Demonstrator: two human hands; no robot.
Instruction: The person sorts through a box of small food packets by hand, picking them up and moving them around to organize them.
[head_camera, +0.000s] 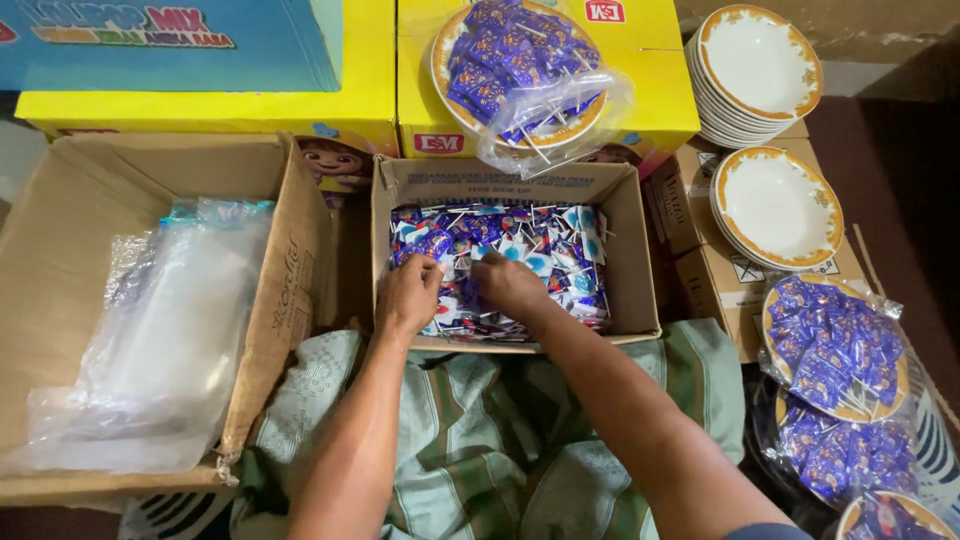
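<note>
Digging hands among lollipops, seemingly

The lollipops in the brown cardboard box are showing blue, purple and white wrappers with white sticks. The far cartons are showing bright yellow. The plates at right are showing white with gold-patterned rims. The near cloth is showing green and grey stripes.

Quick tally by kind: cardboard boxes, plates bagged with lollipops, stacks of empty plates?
Open cardboard boxes: 2 (lollipop box, bag box)
Bagged plates of lollipops: 4 ()
Empty plate stacks: 2 ()
Total: 8
</note>
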